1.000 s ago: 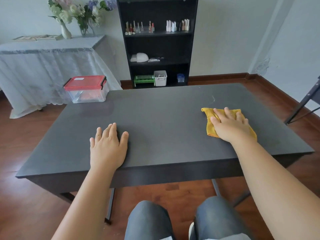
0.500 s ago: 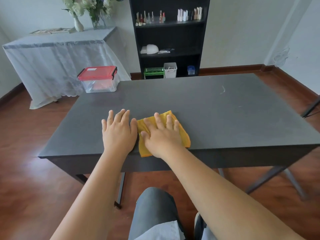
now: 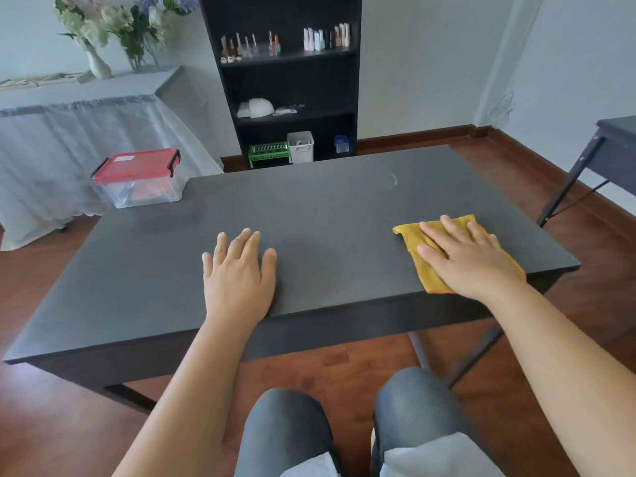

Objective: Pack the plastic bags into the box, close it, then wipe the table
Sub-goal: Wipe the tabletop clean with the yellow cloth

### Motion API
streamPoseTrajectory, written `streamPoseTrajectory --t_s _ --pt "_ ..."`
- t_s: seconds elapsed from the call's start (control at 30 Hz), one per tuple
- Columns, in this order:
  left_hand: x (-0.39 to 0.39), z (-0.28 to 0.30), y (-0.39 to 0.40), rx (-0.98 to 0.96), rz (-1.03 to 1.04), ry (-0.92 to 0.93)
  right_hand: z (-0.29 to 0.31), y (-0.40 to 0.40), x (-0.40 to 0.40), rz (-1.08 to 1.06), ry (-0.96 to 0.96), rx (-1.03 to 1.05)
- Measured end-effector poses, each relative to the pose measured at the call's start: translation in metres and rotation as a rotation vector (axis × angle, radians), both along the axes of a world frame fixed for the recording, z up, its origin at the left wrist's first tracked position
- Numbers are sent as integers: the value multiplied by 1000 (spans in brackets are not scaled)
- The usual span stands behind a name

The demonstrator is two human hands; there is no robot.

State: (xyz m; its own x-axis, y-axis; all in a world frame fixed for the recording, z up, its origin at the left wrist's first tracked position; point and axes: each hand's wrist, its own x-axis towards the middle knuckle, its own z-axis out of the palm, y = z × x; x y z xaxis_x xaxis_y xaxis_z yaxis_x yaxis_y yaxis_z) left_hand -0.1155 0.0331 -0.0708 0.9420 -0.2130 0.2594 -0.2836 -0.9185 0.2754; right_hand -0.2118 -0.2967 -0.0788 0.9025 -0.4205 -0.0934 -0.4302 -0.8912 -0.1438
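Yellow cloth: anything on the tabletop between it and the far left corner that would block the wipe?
The left hand rests flat on the table left of the yellow cloth, and the closed red-lidded box sits on that corner. The right hand presses the cloth.

Clear plastic box (image 3: 141,182) with red lid (image 3: 136,165) clipped shut, upright at table's far left corner. Dark grey table (image 3: 309,215). Yellow cloth (image 3: 418,251), flattened and rumpled, lies near the right front edge.

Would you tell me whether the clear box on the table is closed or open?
Closed: the red lid sits flat on the clear box, and a black latch is down at its end.
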Motion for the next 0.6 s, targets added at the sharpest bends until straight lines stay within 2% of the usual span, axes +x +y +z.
streamPoseTrajectory --t_s 0.1,0.2,0.43,0.6 --pt "1 -4 1 -30 21 14 2 -27 -6 -138 33 -9" --pt "1 -6 1 -40 9 -2 5 -9 3 -145 62 -21" --pt "3 -11 5 -124 -11 -38 7 111 57 496 37 21" --pt "0 -8 10 -320 36 -75 14 201 137 820 59 7"
